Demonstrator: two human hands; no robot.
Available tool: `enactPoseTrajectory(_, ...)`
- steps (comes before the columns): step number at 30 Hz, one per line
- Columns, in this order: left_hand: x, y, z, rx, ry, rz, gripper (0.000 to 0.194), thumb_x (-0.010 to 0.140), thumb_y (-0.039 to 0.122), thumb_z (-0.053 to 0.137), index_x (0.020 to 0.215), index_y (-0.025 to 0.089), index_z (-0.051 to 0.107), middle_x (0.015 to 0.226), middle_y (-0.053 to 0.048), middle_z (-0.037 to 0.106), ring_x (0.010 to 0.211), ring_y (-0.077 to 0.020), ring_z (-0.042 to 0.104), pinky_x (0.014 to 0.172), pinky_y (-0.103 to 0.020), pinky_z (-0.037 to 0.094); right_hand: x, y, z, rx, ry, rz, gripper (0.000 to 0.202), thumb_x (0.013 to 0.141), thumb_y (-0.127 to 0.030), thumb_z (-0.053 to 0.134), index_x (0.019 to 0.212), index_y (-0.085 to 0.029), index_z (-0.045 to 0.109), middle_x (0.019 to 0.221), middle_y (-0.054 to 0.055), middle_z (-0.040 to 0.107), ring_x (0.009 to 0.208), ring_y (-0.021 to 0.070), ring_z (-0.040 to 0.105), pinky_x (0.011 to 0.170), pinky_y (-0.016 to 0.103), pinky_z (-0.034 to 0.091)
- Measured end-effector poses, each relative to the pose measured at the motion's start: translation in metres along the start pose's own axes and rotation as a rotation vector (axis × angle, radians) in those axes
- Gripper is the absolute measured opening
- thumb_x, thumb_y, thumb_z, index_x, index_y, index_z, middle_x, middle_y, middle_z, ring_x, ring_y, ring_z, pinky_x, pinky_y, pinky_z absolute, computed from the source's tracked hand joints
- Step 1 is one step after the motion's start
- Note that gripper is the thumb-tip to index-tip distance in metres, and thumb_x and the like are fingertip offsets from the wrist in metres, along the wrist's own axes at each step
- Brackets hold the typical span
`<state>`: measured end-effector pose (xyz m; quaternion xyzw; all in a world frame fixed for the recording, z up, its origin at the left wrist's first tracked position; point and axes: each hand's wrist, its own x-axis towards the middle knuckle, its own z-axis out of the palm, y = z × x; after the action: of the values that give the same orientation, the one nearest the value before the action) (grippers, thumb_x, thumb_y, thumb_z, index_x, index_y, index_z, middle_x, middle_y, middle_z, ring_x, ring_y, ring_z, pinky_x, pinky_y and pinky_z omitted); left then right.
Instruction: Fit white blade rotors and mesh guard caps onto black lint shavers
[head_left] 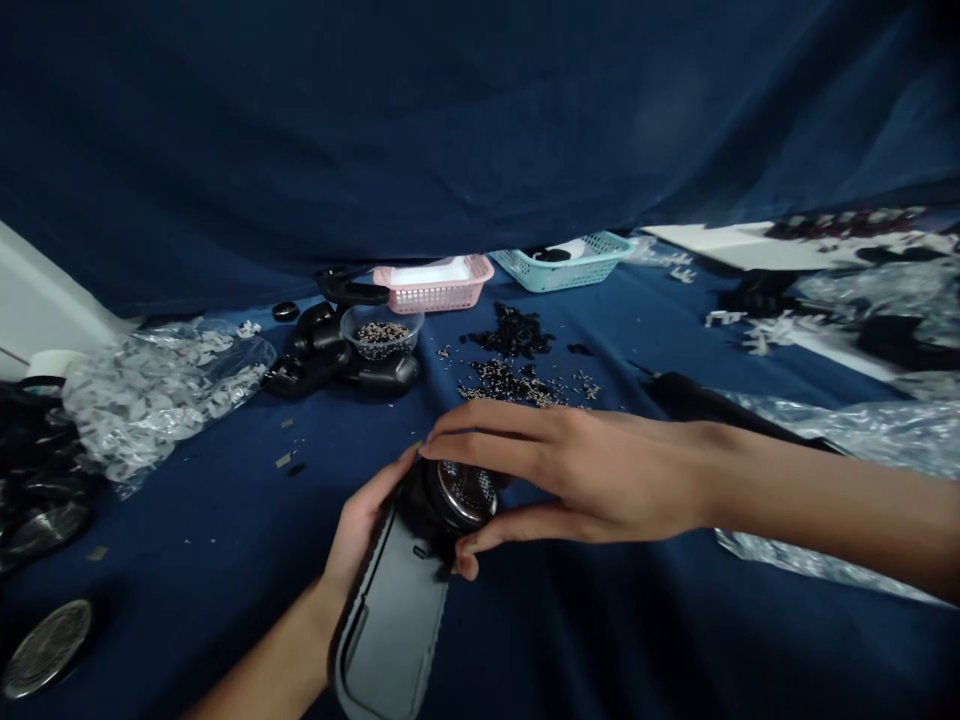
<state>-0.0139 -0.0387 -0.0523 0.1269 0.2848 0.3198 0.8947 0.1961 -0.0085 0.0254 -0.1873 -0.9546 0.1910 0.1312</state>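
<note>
A grey and black fabric shaver (397,610) lies tilted in my left hand (356,535), which wraps round its body from the left and beneath. At its upper end is a round black head with a perforated shiny metal guard (466,492). My right hand (570,465) comes in from the right, its fingers over the top of this head and its thumb at the lower edge, closed round it. The fingertips of my left hand show partly below the right thumb. A loose round metal mesh disc (48,648) lies at the far lower left.
Small screws (510,382) and black pieces (514,332) lie heaped ahead. A clear bowl of screws (382,335) stands among black housings (382,375). Behind are pink (439,295) and teal (574,272) baskets. Bagged grey parts (157,400) lie left; a black screwdriver (697,398) lies right.
</note>
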Motion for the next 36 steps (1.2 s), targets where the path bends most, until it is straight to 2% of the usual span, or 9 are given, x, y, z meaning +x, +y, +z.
enactPoseTrajectory(3,-0.005,0.001,0.004,0.041,0.065,0.027,0.041,0.089,0.051,0.059,0.079,0.014,0.074,0.064,-0.008,0.071,0.05,-0.0162,0.065,0.047,-0.023,0.048,0.002,0.001,0.006,-0.009,0.064,0.047,0.05,0.098,-0.045,0.058,0.134,-0.011,0.051,0.127,0.017,0.053,0.103,0.0233,0.065,0.088,0.038,0.061)
enactPoseTrajectory(7,-0.013,0.0,0.013,0.089,0.047,0.098,0.041,0.089,0.053,0.057,0.078,0.017,0.072,0.057,-0.005,0.067,0.045,-0.0146,0.061,0.045,-0.022,0.045,0.007,0.0,0.013,-0.016,0.17,0.044,0.05,0.098,-0.049,0.058,0.127,-0.008,0.052,0.118,0.017,0.052,0.099,0.0237,0.062,0.084,0.037,0.06)
enactPoseTrajectory(12,-0.018,-0.002,0.026,0.141,0.127,0.34,0.023,0.087,0.042,0.064,0.08,0.02,0.067,0.06,0.001,0.065,0.047,-0.011,0.058,0.048,-0.02,0.046,0.011,-0.002,0.022,0.025,0.31,0.027,0.046,0.097,-0.047,0.059,0.124,-0.01,0.053,0.112,0.015,0.055,0.101,0.0241,0.059,0.086,0.037,0.058)
enactPoseTrajectory(15,-0.018,-0.003,0.029,0.201,0.181,0.451,0.02,0.083,0.041,0.069,0.081,0.021,0.066,0.063,0.003,0.064,0.047,-0.0098,0.057,0.05,-0.02,0.046,0.011,-0.004,0.026,0.055,0.348,0.021,0.043,0.098,-0.046,0.058,0.126,-0.013,0.052,0.114,0.015,0.058,0.104,0.025,0.059,0.088,0.038,0.058)
enactPoseTrajectory(20,-0.016,-0.006,0.024,0.097,0.226,0.353,0.022,0.078,0.042,0.071,0.084,0.021,0.067,0.064,0.001,0.067,0.047,-0.0117,0.059,0.051,-0.022,0.048,0.005,-0.006,0.021,0.013,0.296,0.035,0.046,0.096,-0.045,0.062,0.131,-0.016,0.053,0.121,0.014,0.059,0.115,0.027,0.059,0.095,0.038,0.058)
enactPoseTrajectory(24,-0.014,-0.009,0.019,-0.034,0.187,0.193,0.031,0.084,0.047,0.063,0.077,0.018,0.068,0.056,-0.001,0.064,0.042,-0.0121,0.056,0.045,-0.023,0.042,0.002,-0.008,0.015,-0.01,0.21,0.032,0.05,0.097,-0.042,0.061,0.139,-0.017,0.05,0.128,0.014,0.056,0.117,0.0252,0.062,0.098,0.034,0.058)
enactPoseTrajectory(28,-0.012,-0.012,0.016,-0.092,0.148,0.167,0.03,0.086,0.044,0.063,0.072,0.017,0.069,0.055,-0.001,0.065,0.042,-0.0121,0.057,0.044,-0.023,0.043,0.0,-0.01,0.011,0.025,0.168,0.036,0.054,0.097,-0.04,0.063,0.142,-0.016,0.048,0.132,0.014,0.056,0.121,0.0236,0.062,0.101,0.033,0.057)
enactPoseTrajectory(32,-0.007,-0.013,0.01,-0.068,0.008,0.178,0.031,0.087,0.043,0.063,0.075,0.015,0.072,0.06,-0.003,0.067,0.045,-0.0134,0.059,0.043,-0.023,0.044,-0.001,-0.011,0.005,0.061,0.112,0.04,0.052,0.097,-0.038,0.063,0.143,-0.019,0.049,0.136,0.013,0.056,0.123,0.0237,0.061,0.103,0.036,0.056)
enactPoseTrajectory(36,-0.005,-0.012,0.005,-0.053,-0.122,0.08,0.037,0.085,0.046,0.063,0.077,0.011,0.073,0.068,-0.008,0.068,0.05,-0.014,0.059,0.044,-0.022,0.043,-0.002,-0.013,-0.003,0.081,0.063,0.008,0.044,0.099,-0.029,0.061,0.141,-0.02,0.052,0.138,0.011,0.056,0.125,0.0217,0.06,0.105,0.033,0.055)
